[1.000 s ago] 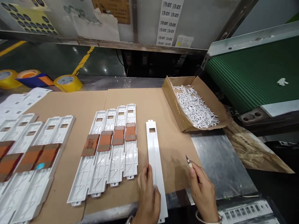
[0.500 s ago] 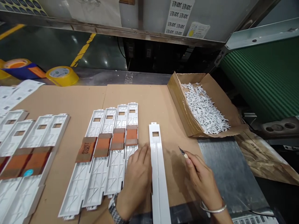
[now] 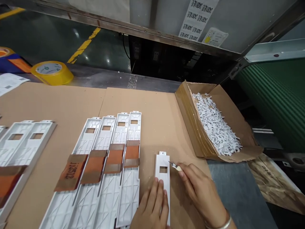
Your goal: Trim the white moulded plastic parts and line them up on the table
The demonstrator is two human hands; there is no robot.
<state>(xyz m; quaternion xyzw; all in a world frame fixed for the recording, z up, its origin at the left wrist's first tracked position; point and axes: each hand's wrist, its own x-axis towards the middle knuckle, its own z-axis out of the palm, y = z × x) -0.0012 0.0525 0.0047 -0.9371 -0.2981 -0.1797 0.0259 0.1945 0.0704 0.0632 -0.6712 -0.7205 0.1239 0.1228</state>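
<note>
A long white plastic strip (image 3: pixel 163 161) with a rectangular window near its far end lies lengthwise before me. My left hand (image 3: pixel 152 208) rests flat on it just below the window, fingers stretched out. In the fingers of my right hand (image 3: pixel 203 192) is a small craft knife (image 3: pixel 176 166) with a pale handle. Its blade tip is at the strip's right edge, beside the window; whether it touches cannot be made out. Left of my hands, several similar strips (image 3: pixel 127 198) lie ribbed side up, with orange-brown blocks (image 3: pixel 132 154) across them.
A cardboard box (image 3: pixel 188 119) of small white plastic pieces (image 3: pixel 218 127) stands at the right, beside a green ribbed belt (image 3: pixel 278 98). Yellow tape (image 3: pixel 64 75) sits at the back left. More strips (image 3: pixel 35 156) lie far left on the cardboard sheet (image 3: pixel 154 119).
My left hand has moved from the strip's left side onto its top. The knife has come left to the strip's edge. The strip now sits lower in view, and the camera view has shifted.
</note>
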